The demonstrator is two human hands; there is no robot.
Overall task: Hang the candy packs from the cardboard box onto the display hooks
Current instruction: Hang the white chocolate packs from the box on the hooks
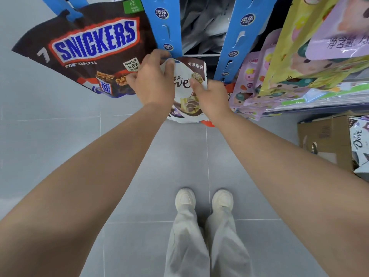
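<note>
Dove pack (185, 82), white and brown, upright at top centre of frame, top edge at the lower end of blue hook strip (165, 27). Left hand (153, 80) pinches its top corner, right hand (211, 96) its right edge. Brown box (323, 136), open, mid right edge, second Dove pack (359, 140) inside.

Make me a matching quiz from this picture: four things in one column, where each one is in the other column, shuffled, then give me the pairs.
Things
1. dark brown Snickers bag
2. white-and-brown Dove pack
3. brown cardboard box
4. pair of cream shoes

Places
A. low at the right edge
B. on the grey floor tiles, bottom centre
C. hanging at upper left
D. held between the left hand and right hand

Pairs: 1-C, 2-D, 3-A, 4-B
</note>
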